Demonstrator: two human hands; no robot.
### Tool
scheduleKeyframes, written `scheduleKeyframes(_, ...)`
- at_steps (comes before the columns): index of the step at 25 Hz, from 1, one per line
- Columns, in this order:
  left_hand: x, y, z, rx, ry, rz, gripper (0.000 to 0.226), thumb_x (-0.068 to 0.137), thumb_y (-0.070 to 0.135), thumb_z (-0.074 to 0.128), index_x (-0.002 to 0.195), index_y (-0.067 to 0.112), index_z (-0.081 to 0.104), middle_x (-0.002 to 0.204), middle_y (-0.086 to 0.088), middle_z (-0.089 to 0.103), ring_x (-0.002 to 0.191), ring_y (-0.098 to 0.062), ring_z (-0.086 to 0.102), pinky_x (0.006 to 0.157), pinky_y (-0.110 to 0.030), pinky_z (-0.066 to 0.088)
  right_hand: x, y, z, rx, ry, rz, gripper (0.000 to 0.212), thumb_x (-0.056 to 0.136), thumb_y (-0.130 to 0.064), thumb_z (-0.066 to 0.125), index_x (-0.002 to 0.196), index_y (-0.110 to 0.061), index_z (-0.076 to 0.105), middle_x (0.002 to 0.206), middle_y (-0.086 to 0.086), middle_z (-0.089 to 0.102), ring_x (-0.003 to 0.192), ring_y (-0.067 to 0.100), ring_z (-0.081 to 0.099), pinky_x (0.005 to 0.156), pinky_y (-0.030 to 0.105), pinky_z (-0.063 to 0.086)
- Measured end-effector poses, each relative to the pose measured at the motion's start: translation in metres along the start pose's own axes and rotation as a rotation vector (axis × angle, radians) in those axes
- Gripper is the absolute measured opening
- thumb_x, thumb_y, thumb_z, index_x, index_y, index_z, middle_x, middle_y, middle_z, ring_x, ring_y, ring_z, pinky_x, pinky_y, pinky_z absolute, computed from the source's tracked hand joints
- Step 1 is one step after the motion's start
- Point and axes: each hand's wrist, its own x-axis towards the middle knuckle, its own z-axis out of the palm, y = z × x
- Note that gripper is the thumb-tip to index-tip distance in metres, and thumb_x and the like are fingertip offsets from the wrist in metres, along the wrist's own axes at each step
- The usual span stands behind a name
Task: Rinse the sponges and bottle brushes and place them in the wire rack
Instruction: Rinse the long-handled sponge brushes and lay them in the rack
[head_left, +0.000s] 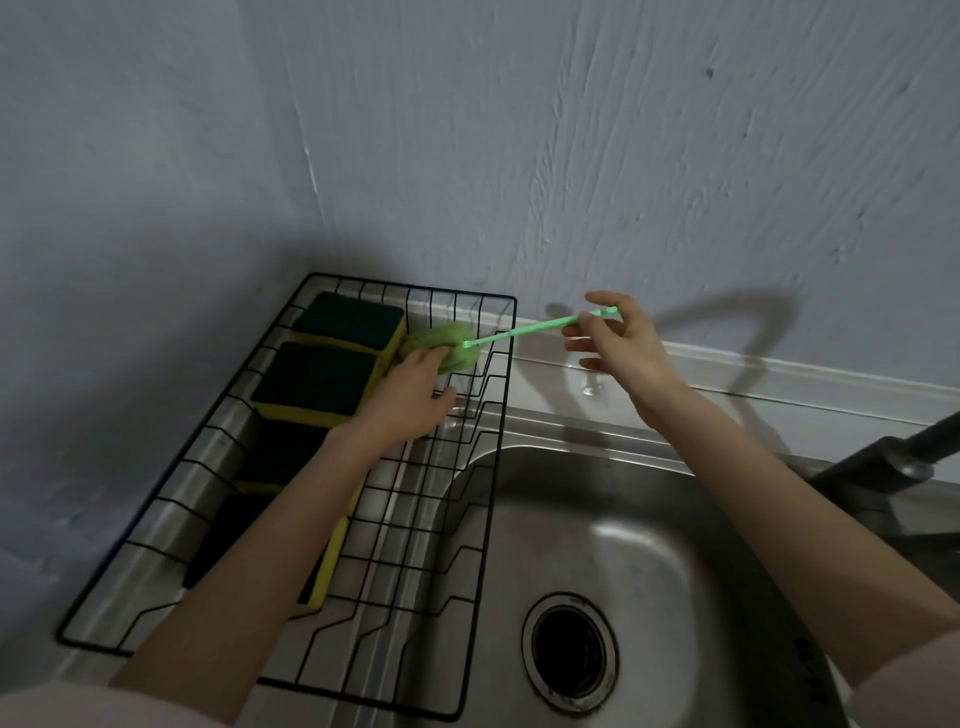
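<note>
A black wire rack (498, 395) sits on the steel counter left of the sink. Several yellow sponges with dark green tops (317, 382) lie in a row along its left side; my left forearm hides part of the nearer ones. A green bottle brush (452, 345) has its fluffy head at the rack's far end, beside the farthest sponge. My left hand (410, 395) rests on the brush head with fingers curled over it. My right hand (618, 343) pinches the thin green handle near its tip, over the rack's far right corner.
A stainless steel sink (649, 519) with a round drain (571, 652) fills the lower right. A dark faucet (904, 457) stands at the right edge. A pale wall rises right behind the rack and sink.
</note>
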Motion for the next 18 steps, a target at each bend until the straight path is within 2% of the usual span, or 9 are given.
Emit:
scheduleKeyframes(2,-0.005,0.002,-0.004,-0.004,0.007,0.002,0.052,0.091,0.02,0.045,0.138,0.009,0.025,0.148,-0.016,0.03,0.131,-0.031,0.036,0.108,-0.043,0.036,-0.004,0.0,-0.002,-0.009,-0.01,0.025,0.051,0.094,-0.018,0.045,0.14,-0.012,0.023,0.1,0.009,0.061,0.088,0.021,0.06,0.07,0.024,0.049)
scheduleKeyframes(4,-0.012,0.006,-0.008,-0.004,0.019,0.01,0.05,0.092,0.02,0.045,0.137,0.009,0.028,0.145,-0.016,0.035,0.127,-0.03,0.04,0.105,-0.041,0.038,-0.01,0.001,-0.005,-0.001,-0.017,0.064,0.064,0.093,-0.018,0.046,0.144,-0.009,0.009,0.104,0.01,0.061,0.092,0.021,0.06,0.072,0.026,0.05)
scheduleKeyframes(5,-0.017,0.009,-0.01,-0.004,0.028,0.02,0.049,0.092,0.02,0.045,0.137,0.009,0.03,0.143,-0.016,0.038,0.123,-0.028,0.044,0.102,-0.04,0.04,-0.014,0.002,-0.007,-0.003,-0.022,0.07,0.065,0.093,-0.017,0.047,0.144,-0.008,0.008,0.107,0.011,0.06,0.093,0.022,0.059,0.074,0.028,0.05)
scheduleKeyframes(9,-0.046,0.03,-0.019,0.016,0.069,0.089,0.044,0.091,0.017,0.047,0.133,0.009,0.036,0.128,-0.015,0.053,0.092,-0.019,0.054,0.087,-0.037,0.047,-0.037,0.01,-0.018,-0.134,-0.034,0.038,0.064,0.09,-0.015,0.05,0.143,-0.005,0.015,0.109,0.013,0.061,0.103,0.027,0.06,0.096,0.037,0.046)
scheduleKeyframes(11,-0.062,0.042,-0.022,0.054,0.087,0.129,0.041,0.091,0.018,0.047,0.13,0.01,0.041,0.127,-0.015,0.055,0.096,-0.024,0.058,0.088,-0.039,0.048,-0.053,0.014,-0.024,-0.296,-0.057,0.002,0.061,0.088,-0.019,0.053,0.141,-0.008,0.024,0.117,0.014,0.062,0.113,0.029,0.057,0.104,0.038,0.041)
scheduleKeyframes(14,-0.087,0.061,-0.025,0.12,0.101,0.173,0.037,0.09,0.021,0.047,0.126,0.013,0.046,0.134,-0.013,0.051,0.105,-0.027,0.058,0.094,-0.04,0.046,-0.083,0.017,-0.037,-0.469,-0.139,-0.076,0.051,0.088,-0.02,0.054,0.136,-0.011,0.037,0.129,0.012,0.058,0.117,0.026,0.055,0.099,0.031,0.04)
scheduleKeyframes(18,-0.121,0.095,-0.018,0.156,0.122,0.203,0.032,0.091,0.022,0.045,0.122,0.016,0.051,0.133,-0.007,0.052,0.116,-0.022,0.051,0.101,-0.036,0.037,-0.123,0.027,-0.066,-0.601,-0.185,-0.144,0.038,0.09,-0.018,0.049,0.127,-0.009,0.051,0.134,0.009,0.056,0.123,0.023,0.051,0.103,0.027,0.035)
